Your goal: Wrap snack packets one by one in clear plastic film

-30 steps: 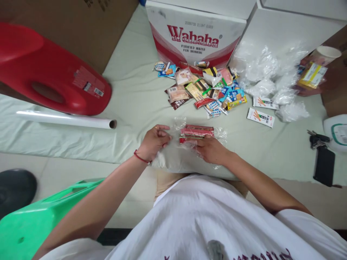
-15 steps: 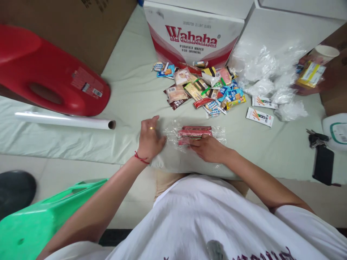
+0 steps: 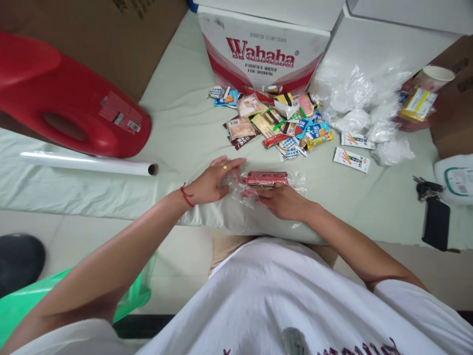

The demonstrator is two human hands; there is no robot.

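Observation:
In front of me on the cloth lies a clear plastic bag (image 3: pixel 297 183) with red-wrapped snack packets (image 3: pixel 266 176) inside. My right hand (image 3: pixel 284 201) is closed on the near side of the bag, its fingers over the packets. My left hand (image 3: pixel 214 181), with a ring and a red string bracelet, is at the bag's left end. Its fingers are apart and stretch to the right over the loose plastic; whether they press on it is hard to see. Beyond the bag is a pile of mixed wrapped snacks (image 3: pixel 275 118).
Behind the snacks stands a Wahaha carton (image 3: pixel 264 54). At left are a red jug (image 3: pixel 74 103) and a white roll (image 3: pixel 88 164). To the right are crumpled clear bags (image 3: pixel 354 96), two white snack packets (image 3: pixel 351 160), a paper cup (image 3: pixel 436 76), keys (image 3: pixel 426 188) and a black phone-like object (image 3: pixel 436 224).
My left hand has moved right and slightly up, reaching its fingers over the bag's left end. My right hand stays on the packets in the bag.

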